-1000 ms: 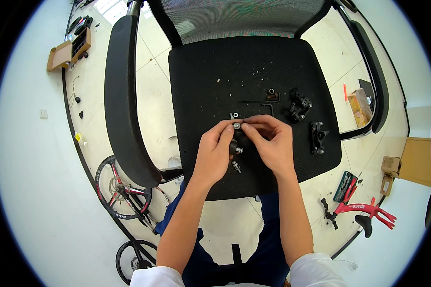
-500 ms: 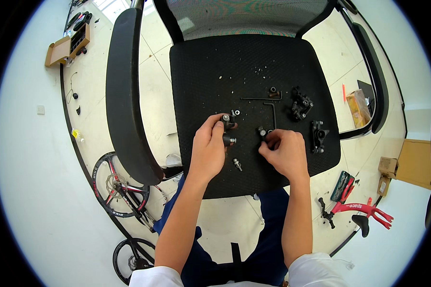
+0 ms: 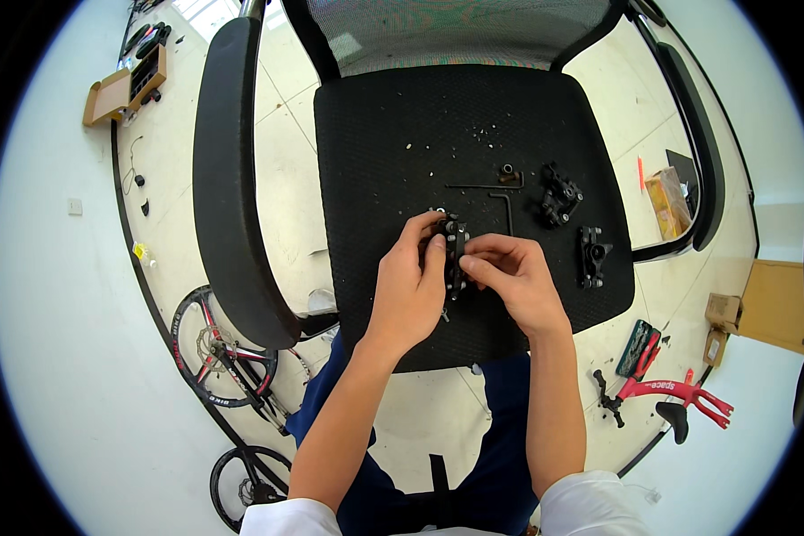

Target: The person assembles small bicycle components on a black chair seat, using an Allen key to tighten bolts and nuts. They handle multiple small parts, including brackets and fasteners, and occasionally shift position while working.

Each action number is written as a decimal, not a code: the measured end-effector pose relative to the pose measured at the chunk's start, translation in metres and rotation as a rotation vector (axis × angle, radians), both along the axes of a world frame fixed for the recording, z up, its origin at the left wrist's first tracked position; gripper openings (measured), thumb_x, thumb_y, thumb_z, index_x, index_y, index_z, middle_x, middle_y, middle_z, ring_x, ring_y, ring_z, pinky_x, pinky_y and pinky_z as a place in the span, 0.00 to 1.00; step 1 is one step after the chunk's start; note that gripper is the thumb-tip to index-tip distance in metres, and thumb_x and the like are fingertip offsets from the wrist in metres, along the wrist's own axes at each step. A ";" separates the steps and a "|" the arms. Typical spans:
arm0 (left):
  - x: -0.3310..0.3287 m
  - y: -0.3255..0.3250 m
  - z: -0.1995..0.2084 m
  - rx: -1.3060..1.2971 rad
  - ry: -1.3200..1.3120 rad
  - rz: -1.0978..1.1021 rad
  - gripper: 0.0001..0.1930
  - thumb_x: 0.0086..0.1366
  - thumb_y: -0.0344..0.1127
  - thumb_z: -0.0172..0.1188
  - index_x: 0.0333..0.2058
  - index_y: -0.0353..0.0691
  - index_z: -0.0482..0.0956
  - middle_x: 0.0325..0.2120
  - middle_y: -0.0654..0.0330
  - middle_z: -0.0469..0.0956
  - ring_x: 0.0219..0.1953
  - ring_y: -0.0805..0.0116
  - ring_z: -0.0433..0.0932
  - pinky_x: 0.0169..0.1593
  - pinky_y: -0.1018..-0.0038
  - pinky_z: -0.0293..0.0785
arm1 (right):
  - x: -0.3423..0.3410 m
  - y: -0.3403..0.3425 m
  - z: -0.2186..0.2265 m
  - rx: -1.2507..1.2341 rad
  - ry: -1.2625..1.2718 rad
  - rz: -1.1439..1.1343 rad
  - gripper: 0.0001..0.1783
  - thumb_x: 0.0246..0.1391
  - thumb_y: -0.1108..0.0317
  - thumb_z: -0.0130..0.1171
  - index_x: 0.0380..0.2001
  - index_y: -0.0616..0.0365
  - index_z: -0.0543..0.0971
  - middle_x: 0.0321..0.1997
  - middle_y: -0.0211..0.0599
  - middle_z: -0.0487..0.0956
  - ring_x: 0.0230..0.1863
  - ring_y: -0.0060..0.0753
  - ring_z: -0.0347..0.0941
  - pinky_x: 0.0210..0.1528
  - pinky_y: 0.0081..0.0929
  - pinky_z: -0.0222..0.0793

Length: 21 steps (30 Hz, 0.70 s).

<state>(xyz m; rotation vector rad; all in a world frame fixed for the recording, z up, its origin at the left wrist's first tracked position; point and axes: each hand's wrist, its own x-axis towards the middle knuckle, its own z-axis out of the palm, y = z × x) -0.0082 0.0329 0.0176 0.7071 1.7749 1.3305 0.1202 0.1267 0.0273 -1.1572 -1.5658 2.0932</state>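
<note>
Over the black chair seat (image 3: 393,125), my two hands are together on a black metal bracket with bolts (image 3: 456,255), seemingly two pieces pressed against each other. My left hand (image 3: 409,290) grips it from the left, thumb and fingers closed round it. From the other side my right hand (image 3: 520,277) pinches its right edge. A small silver bolt (image 3: 446,314) shows partly below the left fingers. Right of my hands lie a black brake caliper (image 3: 560,195) and a similar black bracket with bolts (image 3: 591,256). Beyond them are two black hex keys (image 3: 478,187) (image 3: 507,211) and a small brownish metal fitting (image 3: 508,171).
Armrests (image 3: 226,179) (image 3: 695,152) flank the seat, and its mesh backrest (image 3: 456,36) rises at the far side. White crumbs (image 3: 485,134) are scattered on the seat. Bicycle wheels (image 3: 192,344), a pink fork-like frame part (image 3: 670,387) and cardboard boxes (image 3: 724,311) stand around on the floor.
My right hand has moved left with its small black piece, meeting the part in my left hand. The left hand has shifted slightly right, and the loose bolt is now mostly covered.
</note>
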 end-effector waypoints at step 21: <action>-0.014 -0.003 -0.018 0.087 0.135 0.095 0.17 0.71 0.32 0.50 0.53 0.28 0.72 0.36 0.46 0.82 0.36 0.61 0.84 0.39 0.72 0.77 | 0.007 0.011 -0.004 -0.106 0.074 -0.010 0.08 0.54 0.71 0.62 0.35 0.65 0.79 0.27 0.31 0.78 0.24 0.20 0.72 0.27 0.20 0.69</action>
